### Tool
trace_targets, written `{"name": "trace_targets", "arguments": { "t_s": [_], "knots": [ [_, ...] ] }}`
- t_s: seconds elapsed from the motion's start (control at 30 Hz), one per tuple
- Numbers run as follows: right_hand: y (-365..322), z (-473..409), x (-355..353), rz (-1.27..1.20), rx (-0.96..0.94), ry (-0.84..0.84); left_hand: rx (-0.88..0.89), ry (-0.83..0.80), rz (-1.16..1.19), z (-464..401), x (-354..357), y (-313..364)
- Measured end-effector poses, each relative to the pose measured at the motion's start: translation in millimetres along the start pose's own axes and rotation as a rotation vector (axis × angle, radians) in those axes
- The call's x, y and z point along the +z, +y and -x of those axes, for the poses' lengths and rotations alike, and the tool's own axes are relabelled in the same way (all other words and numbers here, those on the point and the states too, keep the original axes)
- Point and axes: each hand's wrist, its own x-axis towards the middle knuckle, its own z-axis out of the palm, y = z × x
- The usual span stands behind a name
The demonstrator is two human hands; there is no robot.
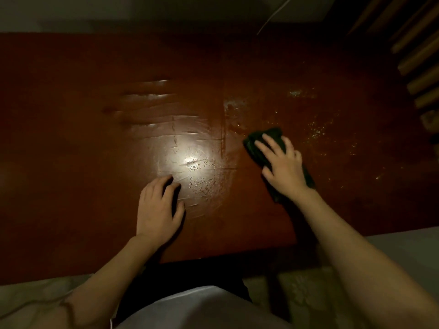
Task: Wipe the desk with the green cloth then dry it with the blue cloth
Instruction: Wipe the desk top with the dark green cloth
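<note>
The right hand (282, 162) presses the green cloth (261, 143) flat on the wet desk (71, 138), fingers spread wide; the left hand (158, 205) rests empty beside the glare, fingers loosely bent. I'd sweep long overlapping strokes toward the droplets at right. No blue cloth in sight.

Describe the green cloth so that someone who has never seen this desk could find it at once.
Start at the wide reddish-brown desk and go right of its bright glare, where droplets glisten. There the right hand presses flat on the green cloth. It is the only dark, crumpled thing on the desk; the left hand rests on bare wood.
</note>
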Motion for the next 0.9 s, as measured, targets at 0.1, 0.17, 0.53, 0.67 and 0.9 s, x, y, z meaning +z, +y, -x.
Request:
{"name": "trace_targets", "arguments": {
  "t_s": [0.1,0.17,0.53,0.67,0.9],
  "knots": [
    [-12,-7,0,0.027,0.095,-0.002,-0.006,0.011,0.029,-10,-1,6],
    [-25,13,6,0.012,0.025,0.006,-0.005,0.017,0.042,-17,-2,10],
    [-21,-11,9,0.029,-0.241,-0.016,-0.041,-0.010,0.002,-89,-6,10],
    [-2,-97,-8,0.050,0.083,-0.011,-0.043,-0.006,-0.047,-126,-3,2],
    [-36,-50,1,-0.051,0.005,0.061,-0.056,-0.048,-0.111,-165,4,-4]
  ]
}}
